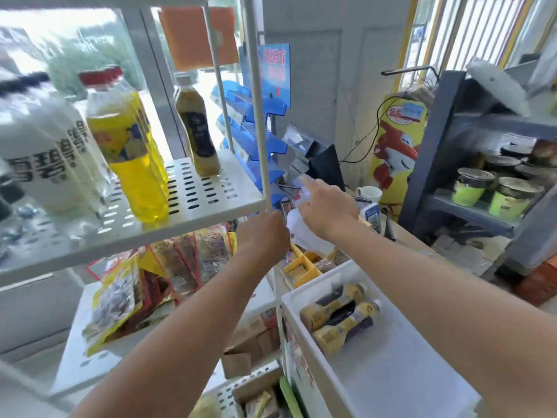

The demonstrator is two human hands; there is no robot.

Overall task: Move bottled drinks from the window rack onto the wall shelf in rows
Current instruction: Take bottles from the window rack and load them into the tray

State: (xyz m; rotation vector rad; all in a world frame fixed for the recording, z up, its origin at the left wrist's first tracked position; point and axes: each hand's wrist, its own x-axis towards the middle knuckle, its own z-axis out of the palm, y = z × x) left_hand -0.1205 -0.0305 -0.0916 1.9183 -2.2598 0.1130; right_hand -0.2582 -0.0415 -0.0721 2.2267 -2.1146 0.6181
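**Bottle in hand at the rack corner: slip and knock risks**

A translucent bottle (306,236) is held in the right hand (327,206), just right of the view's centre. It is tilted, and the forefinger is stretched straight out toward 11 o'clock instead of being wrapped round it. The left hand (262,235) is seen at the foot of the corner post (259,116) of the window rack (211,194). Its fingers are hidden, so whether the post is gripped cannot be told.

At 9 to 10 o'clock, white bottles (45,152), yellow drink bottles (132,152) and one tan bottle (197,128) are left standing on the rack. The grey wall shelf (497,126), stocked with lidded cups (471,187), lies well apart at 3 o'clock.

With one finger off it and its body tilted, the bottle could be dropped onto the small goods beneath. The post could be struck on the swing toward 3 o'clock, and a mug (369,193) stands along that path. If the rack is jolted through the post, the tall yellow bottles near its front edge could be toppled.
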